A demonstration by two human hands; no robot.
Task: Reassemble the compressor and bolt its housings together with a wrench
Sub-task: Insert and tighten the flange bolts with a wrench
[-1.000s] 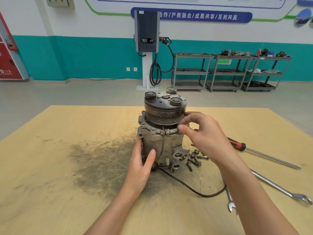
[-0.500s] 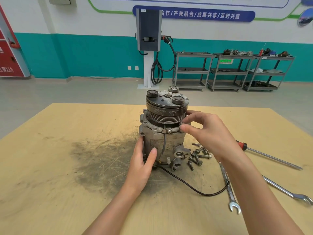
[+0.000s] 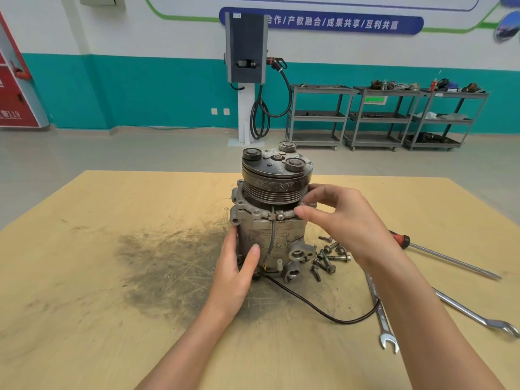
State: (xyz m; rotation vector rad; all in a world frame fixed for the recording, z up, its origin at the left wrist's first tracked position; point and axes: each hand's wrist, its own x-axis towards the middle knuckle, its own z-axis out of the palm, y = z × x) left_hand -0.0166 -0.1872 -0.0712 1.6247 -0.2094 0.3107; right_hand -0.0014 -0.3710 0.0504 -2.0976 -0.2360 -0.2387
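Note:
The grey compressor (image 3: 278, 237) stands upright in the middle of the wooden table (image 3: 84, 277), its grooved pulley and clutch plate (image 3: 277, 181) on top. My left hand (image 3: 236, 277) grips the lower housing from the left, thumb on the front face. At the right side of the upper flange, my right hand (image 3: 346, 223) pinches a small bolt (image 3: 302, 204) between thumb and fingertips. Several loose bolts (image 3: 327, 258) lie on the table just right of the compressor's base. Two wrenches lie to the right, the nearer wrench (image 3: 380, 311) and the farther wrench (image 3: 475, 316).
A red-handled screwdriver (image 3: 439, 256) lies at the right behind the wrenches. A black cable (image 3: 318, 312) runs from the compressor's base across the table toward the nearer wrench. A dark grease stain (image 3: 174, 266) covers the wood left of the compressor. Metal shelf carts stand by the far wall.
My right hand has stayed at the flange, its fingertips shifting slightly around the bolt. The left hand has kept its grip on the housing. My view has moved a little.

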